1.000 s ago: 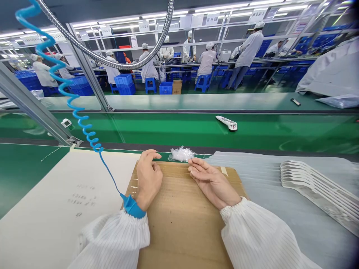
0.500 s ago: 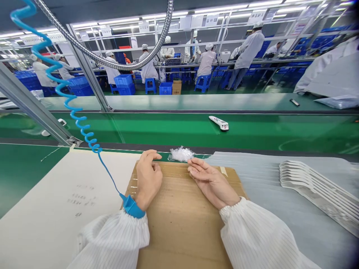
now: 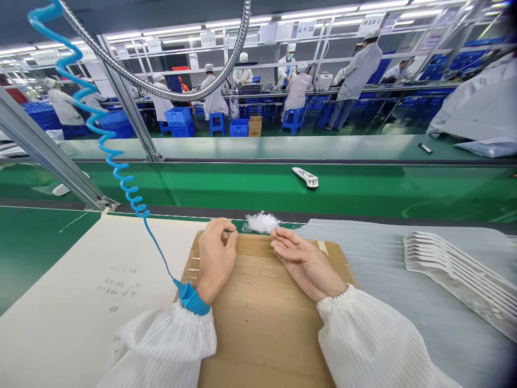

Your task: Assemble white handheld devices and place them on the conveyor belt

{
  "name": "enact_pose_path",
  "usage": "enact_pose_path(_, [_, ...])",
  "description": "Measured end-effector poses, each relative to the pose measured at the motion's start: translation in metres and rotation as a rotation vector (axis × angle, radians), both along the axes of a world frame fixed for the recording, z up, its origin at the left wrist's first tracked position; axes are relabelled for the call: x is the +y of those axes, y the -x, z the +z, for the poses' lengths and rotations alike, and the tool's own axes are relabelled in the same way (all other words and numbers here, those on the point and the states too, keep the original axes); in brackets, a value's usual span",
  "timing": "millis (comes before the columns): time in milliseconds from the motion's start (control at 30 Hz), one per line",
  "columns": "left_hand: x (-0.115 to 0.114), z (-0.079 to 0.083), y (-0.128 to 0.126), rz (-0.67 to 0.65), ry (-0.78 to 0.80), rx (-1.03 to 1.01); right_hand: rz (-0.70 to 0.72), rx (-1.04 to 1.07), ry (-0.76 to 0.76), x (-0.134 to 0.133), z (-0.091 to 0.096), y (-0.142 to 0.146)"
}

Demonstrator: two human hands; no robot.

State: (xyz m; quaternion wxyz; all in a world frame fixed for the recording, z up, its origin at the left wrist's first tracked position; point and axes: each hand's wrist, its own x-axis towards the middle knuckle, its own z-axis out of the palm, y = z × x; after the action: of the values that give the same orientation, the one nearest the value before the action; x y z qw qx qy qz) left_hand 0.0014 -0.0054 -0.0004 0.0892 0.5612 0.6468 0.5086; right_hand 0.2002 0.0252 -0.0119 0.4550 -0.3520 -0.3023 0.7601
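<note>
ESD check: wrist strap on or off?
On. The blue strap wraps the left wrist, and its coiled cord runs up and away from it.

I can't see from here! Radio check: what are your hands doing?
Left hand, right hand empty on cardboard. Crumpled clear plastic between them. Blue coiled cord at left wrist.

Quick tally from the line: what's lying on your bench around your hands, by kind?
Cardboard sheet: 1
Clump of clear plastic: 1
Pale sheets: 2
Stack of white parts: 1
Blue wrist strap: 1
Total: 6
</note>
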Motion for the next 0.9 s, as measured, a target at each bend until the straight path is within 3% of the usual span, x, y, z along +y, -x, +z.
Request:
enact_pose_path(367, [-0.001, -0.002, -0.002, -0.026, 0.003, -0.009, -0.013, -0.027, -0.024, -0.001, 0.001, 0.002])
enact_pose_path(533, [-0.003, -0.003, -0.009, -0.072, 0.054, -0.064, -0.126, -0.218, -0.106, 0.016, 0.002, -0.022])
enact_pose_path(600, [-0.003, -0.003, -0.011, -0.082, 0.058, -0.078, -0.206, -0.380, -0.198, 0.040, 0.005, -0.038])
enact_pose_path(700, [-0.003, -0.003, -0.012, -0.075, 0.056, -0.095, -0.281, -0.744, -0.341, 0.096, 0.013, -0.053])
enact_pose_path(800, [-0.003, -0.003, -0.011, -0.074, 0.060, -0.111, -0.343, -0.995, -0.374, 0.160, 0.020, -0.049])
enact_pose_path(900, [-0.003, -0.005, -0.010, -0.082, 0.067, -0.112, -0.430, -1.134, -0.388, 0.207, 0.014, -0.031])
